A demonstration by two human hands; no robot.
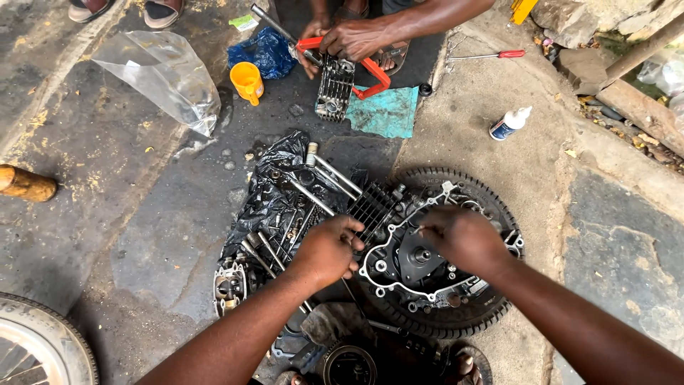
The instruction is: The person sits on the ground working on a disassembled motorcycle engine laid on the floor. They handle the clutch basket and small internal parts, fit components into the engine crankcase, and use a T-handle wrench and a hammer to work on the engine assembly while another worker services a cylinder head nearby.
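Observation:
A dark engine crankcase (417, 260) lies inside a black tyre (491, 207) on the ground. A thin white gasket (395, 285) traces the case's outline. My left hand (329, 249) is curled at the gasket's left edge, beside the finned cylinder block (370, 207), and pinches it. My right hand (463, 239) rests over the upper right of the case, fingertips closed on the gasket's top run. Long studs and bolts (328, 182) lie on a black plastic sheet (274, 196) left of the case.
Across from me another person's hands (353, 36) hold a cylinder head (335, 89) in a red clamp tool. Around lie an orange cup (247, 80), a clear bag (167, 71), a teal cloth (388, 110), a white bottle (510, 122), a red-handled screwdriver (491, 55) and a wheel (35, 346).

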